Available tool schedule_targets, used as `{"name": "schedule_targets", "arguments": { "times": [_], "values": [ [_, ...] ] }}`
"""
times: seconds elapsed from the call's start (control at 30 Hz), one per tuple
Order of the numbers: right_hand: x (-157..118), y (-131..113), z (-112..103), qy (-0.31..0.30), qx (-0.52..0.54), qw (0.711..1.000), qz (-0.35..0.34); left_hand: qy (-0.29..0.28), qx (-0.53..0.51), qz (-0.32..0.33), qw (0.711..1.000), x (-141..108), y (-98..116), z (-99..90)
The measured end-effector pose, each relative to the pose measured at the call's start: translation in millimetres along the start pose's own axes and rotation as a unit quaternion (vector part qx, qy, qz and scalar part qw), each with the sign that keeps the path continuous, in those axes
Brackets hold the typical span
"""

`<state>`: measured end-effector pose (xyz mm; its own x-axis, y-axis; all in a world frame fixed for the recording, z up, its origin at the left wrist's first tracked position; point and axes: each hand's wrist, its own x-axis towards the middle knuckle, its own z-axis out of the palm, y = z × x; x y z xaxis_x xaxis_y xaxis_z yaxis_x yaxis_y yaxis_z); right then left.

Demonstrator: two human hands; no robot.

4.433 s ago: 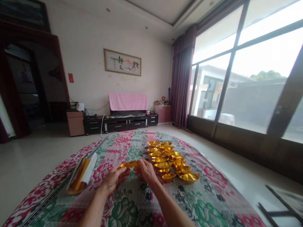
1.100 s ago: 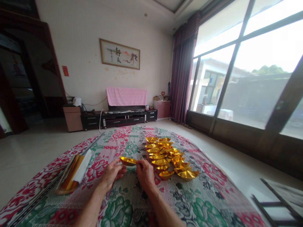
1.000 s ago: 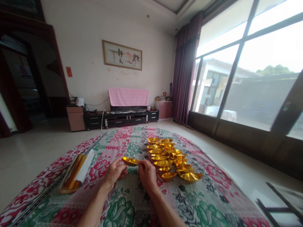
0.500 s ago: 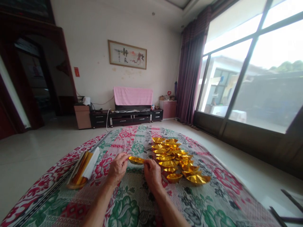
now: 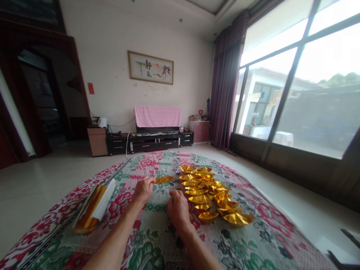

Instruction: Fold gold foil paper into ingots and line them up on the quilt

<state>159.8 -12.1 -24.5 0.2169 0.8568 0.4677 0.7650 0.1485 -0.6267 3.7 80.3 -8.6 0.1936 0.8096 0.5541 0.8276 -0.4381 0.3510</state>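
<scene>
Between the thumb and fingers of my left hand (image 5: 143, 189) is one end of a folded gold foil paper ingot (image 5: 164, 180), a narrow boat shape pointing right above the cloth. My right hand (image 5: 178, 206) is apart from it, lower and to the right, with loosely bent fingers and nothing seen in them. Just right of that hand, several finished gold paper ingots (image 5: 198, 199) stand in rows. On the left lies a stack of gold foil paper (image 5: 95, 200) in a white wrapper (image 5: 106, 202).
A flowered cloth (image 5: 146, 243) in red, green and grey covers the round table. Beyond it stand a low black TV cabinet (image 5: 146, 145) and a TV under a pink cloth (image 5: 157, 116). Tall windows (image 5: 309, 105) and a purple curtain (image 5: 226, 90) are at the right.
My right hand has let go of the ingot's right end and dropped slightly lower. My left hand has raised the ingot a little, away from me, and still pinches its left end.
</scene>
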Motion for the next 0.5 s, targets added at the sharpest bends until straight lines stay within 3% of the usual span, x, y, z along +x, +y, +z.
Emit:
{"name": "schedule_targets", "arguments": {
  "times": [0.13, 0.33, 0.5],
  "values": [
    [17.4, -2.0, 7.5, -0.054, -0.037, 0.998, -0.023, -0.033, 0.038, -0.002, 0.999, 30.4, 7.5, 11.3],
    [39.3, 6.0, 29.7, -0.056, -0.099, 0.993, -0.022, -0.051, 0.061, -0.005, 0.997, 63.9, 8.1, 30.0],
    [39.8, 14.9, 37.5, -0.040, -0.080, 0.995, -0.034, -0.065, 0.063, -0.007, 0.996, 81.5, 9.4, 44.3]
  ]
}}
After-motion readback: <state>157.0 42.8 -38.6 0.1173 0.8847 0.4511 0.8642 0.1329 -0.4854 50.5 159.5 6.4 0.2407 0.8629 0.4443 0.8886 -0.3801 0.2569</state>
